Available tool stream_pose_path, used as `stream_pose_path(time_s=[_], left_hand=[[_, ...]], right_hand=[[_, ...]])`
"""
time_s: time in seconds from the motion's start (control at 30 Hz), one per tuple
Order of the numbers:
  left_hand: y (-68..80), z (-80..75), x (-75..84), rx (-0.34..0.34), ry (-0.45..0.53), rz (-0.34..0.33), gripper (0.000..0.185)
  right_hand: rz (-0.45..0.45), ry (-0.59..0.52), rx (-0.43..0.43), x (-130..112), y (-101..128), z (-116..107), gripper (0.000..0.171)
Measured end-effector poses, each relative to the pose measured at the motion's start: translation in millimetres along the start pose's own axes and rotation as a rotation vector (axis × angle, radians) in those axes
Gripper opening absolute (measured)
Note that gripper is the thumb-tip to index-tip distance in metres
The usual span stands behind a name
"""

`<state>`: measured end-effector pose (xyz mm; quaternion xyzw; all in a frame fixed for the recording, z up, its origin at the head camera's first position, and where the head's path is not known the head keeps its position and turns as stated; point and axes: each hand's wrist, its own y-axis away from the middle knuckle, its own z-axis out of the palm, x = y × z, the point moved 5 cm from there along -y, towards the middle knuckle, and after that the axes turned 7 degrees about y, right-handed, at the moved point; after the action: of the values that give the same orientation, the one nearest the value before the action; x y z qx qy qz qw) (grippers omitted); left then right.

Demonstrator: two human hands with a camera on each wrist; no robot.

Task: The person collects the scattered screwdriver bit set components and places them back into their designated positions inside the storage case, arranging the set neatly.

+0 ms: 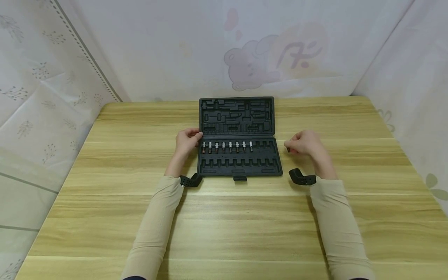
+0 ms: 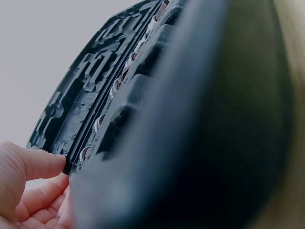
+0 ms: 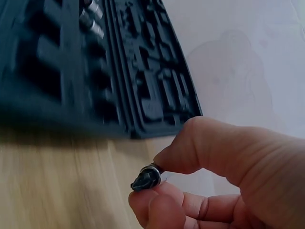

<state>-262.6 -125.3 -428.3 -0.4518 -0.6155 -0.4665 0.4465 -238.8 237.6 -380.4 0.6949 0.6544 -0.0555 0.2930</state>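
Note:
A black plastic tool case [image 1: 217,171] lies unfolded on the table, its moulded lid [image 1: 238,116] at the back. Several silver bit sockets [image 1: 230,147] stand side by side in the upper row of slots, filling it from the left; the lower row holds none. My left hand [image 1: 187,140] pinches the case's left edge by the hinge, thumb [image 2: 45,164] on top and fingers beneath. Off the case's right side, my right hand [image 1: 306,143] holds a small bit socket [image 3: 147,177] between thumb and fingers, its dark ridged tip poking out.
The wooden table [image 1: 241,229] reaches a patterned curtain [image 1: 168,50] at the back. A black wrist mount [image 1: 191,181] sits at the left cuff and another wrist mount [image 1: 301,177] at the right cuff. The case's latch [image 1: 240,179] juts from its front edge.

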Motion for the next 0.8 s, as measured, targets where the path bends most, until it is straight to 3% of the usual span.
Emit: stream_pose_path(time_s=[0.8], left_hand=[[-0.5, 0.0, -0.8, -0.001, 0.007, -0.004, 0.028]], right_hand=[[-0.034, -0.038, -0.027, -45, -9, 18, 0.026]])
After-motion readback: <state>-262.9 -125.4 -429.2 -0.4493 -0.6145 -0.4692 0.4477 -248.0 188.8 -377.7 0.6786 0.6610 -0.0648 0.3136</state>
